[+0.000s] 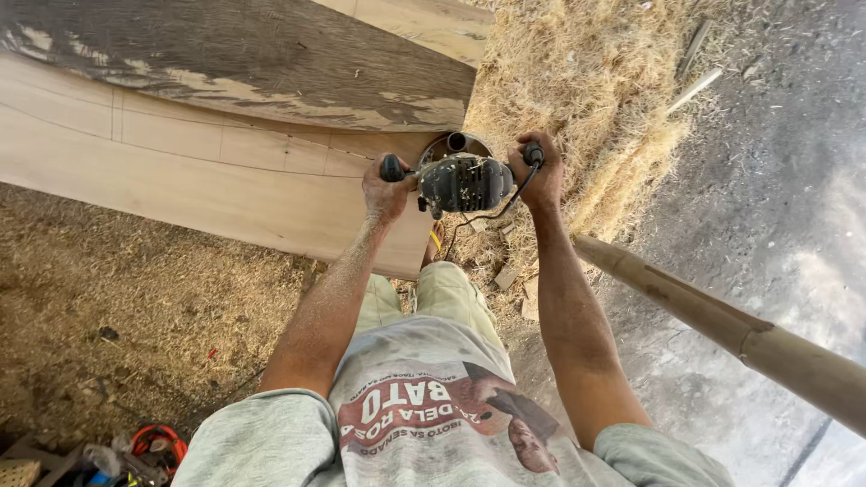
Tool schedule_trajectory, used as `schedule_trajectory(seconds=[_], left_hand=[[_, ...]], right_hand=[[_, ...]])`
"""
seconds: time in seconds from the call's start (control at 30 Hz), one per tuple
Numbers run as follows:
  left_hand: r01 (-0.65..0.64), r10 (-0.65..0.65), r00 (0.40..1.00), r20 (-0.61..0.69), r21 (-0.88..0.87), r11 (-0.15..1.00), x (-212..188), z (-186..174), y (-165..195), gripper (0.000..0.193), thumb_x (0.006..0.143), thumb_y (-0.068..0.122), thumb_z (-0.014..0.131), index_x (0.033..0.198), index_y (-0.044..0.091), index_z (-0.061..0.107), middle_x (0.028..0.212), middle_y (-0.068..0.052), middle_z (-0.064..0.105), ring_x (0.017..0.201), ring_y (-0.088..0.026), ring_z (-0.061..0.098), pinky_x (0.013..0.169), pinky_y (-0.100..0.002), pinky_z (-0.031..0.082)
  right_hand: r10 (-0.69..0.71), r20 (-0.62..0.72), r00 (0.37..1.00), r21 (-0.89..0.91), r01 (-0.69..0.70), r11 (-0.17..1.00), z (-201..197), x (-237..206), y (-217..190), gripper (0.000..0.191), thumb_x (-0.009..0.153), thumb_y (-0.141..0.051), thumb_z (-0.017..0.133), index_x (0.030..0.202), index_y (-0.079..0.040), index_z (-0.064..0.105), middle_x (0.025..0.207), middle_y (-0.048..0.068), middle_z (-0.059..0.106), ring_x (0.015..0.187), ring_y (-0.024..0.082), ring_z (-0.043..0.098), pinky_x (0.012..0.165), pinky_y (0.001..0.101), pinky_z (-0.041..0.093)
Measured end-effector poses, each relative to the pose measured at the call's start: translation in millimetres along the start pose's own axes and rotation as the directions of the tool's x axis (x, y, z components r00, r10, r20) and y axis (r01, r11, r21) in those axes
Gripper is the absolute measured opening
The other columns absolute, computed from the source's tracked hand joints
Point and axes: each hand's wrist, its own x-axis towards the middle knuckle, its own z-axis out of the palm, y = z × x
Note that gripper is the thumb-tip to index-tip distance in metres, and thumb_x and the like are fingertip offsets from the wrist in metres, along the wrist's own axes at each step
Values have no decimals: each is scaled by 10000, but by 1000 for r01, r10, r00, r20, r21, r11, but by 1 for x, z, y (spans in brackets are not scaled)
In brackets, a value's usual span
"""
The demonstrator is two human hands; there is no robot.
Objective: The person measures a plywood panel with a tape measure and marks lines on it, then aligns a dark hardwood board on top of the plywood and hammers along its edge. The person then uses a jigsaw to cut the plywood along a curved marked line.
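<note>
left hand (386, 191) wrapped tight round the left black knob (392, 168) of a handheld power router (464, 183), fingers curled shut on it. right hand (538, 180) likewise clenched on the right knob (533, 153), fingers closed over the grip. router held between both fists at the right end of a long pale wooden plank (198, 171), dark motor housing dusted with chips, round base just beyond it against the wood. thin black cord (487, 215) looping from the housing down toward the right wrist.

pencil lines ruled across the plank face; above it a darker, weathered board (253, 63) — overlapping the pale one. heap of straw-coloured wood shavings (586, 81) just right of the tool, more sawdust spread on the ground to the left. bamboo pole (722, 329) slanting across the lower right — well apart from the hands. orange-and-black tool (155, 444) at bottom left.
</note>
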Motion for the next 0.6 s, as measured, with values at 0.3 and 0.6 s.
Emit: schedule_trajectory(seconds=[0.3,0.6], left_hand=[[5,-5,1000,23,2,1000,-5,0,3,226,766,127,818,862,113,614,754,34,575,686,-99,579,635,-285,514],[-12,11,1000,10,73,997,-4,1,4,246,745,122,837,851,107,616,761,20,569,702,-115,576,676,-294,513]], right_hand=[[-22,-68,997,-22,20,1000,3,5,11,115,926,-224,780,918,-120,731,822,-3,730,735,95,702,671,290,603],[126,-75,989,-126,-135,983,1,1,2,240,899,-315,851,857,-127,710,729,-7,699,663,106,653,620,310,549]])
